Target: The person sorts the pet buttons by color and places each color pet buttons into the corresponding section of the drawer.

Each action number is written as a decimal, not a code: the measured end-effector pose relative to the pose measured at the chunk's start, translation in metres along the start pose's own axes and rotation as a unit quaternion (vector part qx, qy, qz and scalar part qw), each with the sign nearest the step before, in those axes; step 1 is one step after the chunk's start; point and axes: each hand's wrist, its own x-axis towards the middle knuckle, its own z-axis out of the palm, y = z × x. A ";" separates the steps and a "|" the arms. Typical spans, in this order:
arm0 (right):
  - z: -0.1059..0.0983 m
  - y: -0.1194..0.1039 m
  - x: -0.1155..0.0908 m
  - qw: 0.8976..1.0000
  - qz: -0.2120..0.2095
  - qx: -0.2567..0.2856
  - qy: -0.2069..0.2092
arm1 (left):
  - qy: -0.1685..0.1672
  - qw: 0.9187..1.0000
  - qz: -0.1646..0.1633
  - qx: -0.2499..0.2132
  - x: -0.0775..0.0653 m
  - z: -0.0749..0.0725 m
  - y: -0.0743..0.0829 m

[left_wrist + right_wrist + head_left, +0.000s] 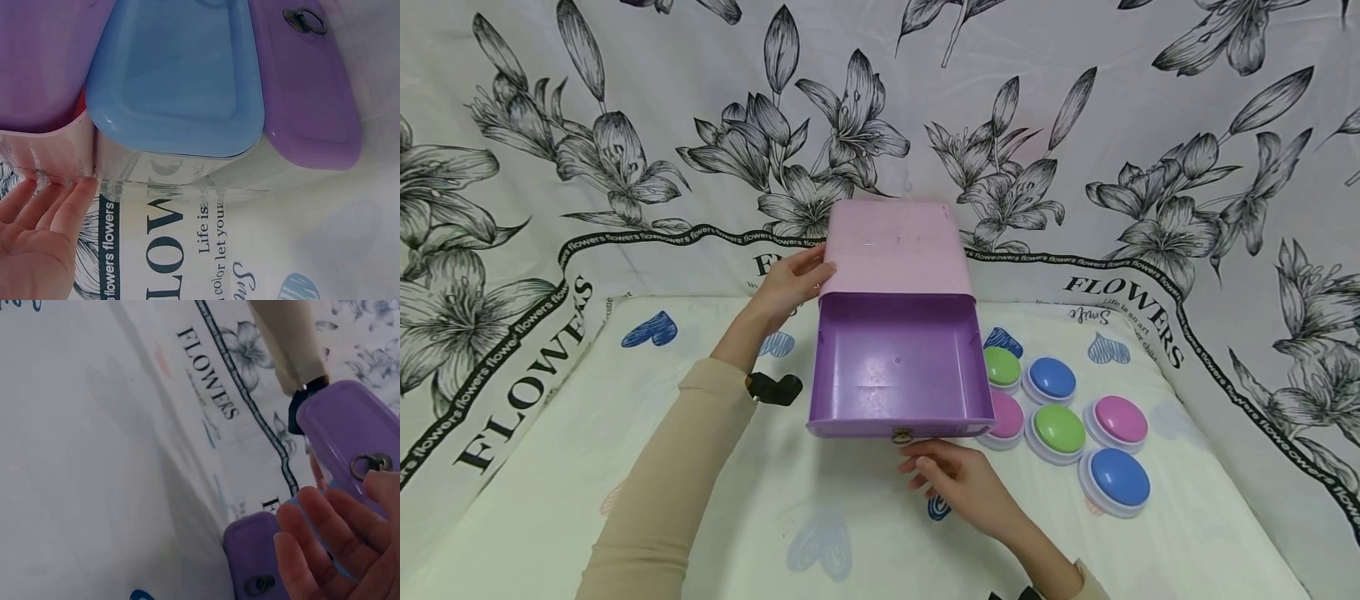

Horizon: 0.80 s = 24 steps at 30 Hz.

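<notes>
A drawer cabinet with a pink top (895,248) stands in the middle, its upper purple drawer (895,358) pulled well out and its smooth inside showing. Below that drawer, a blue drawer front (181,75) and a lower purple drawer front (309,87) appear in the left wrist view, both pushed in. My left hand (790,287) rests its extended fingers against the cabinet's left side. Close beneath the metal ring pull (902,435) is my right hand (966,483), fingers loosely bent and not around the ring; whether the hand touches it I cannot tell.
Several round domed buttons on white bases, among them a green one (1060,429) and a blue one (1120,477), lie right of the cabinet. A white cloth with heart prints (820,546) covers the surface. Floral cloth (1030,50) hangs behind.
</notes>
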 end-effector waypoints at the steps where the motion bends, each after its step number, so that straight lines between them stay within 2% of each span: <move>1: -0.002 0.003 -0.001 1.000 -0.005 -0.009 0.005 | 0.000 1.000 -0.001 -0.001 0.000 0.000 0.001; 6: -0.012 0.015 -0.008 0.997 -0.011 -0.073 0.036 | -0.004 1.000 -0.010 -0.004 -0.007 0.002 0.011; 11: -0.024 0.024 -0.013 0.991 0.024 -0.114 0.073 | -0.007 1.000 -0.011 -0.002 -0.015 0.004 0.020; 15: -0.034 0.033 -0.015 0.982 0.018 -0.146 0.114 | -0.001 1.000 -0.007 -0.006 -0.008 0.002 0.010; 18: -0.043 0.038 -0.017 0.975 -0.001 -0.167 0.147 | 0.004 1.000 -0.005 -0.004 -0.001 0.001 0.002; 24: -0.059 0.048 -0.015 0.960 -0.016 -0.194 0.202 | 0.007 1.000 -0.003 0.000 -0.001 0.001 0.001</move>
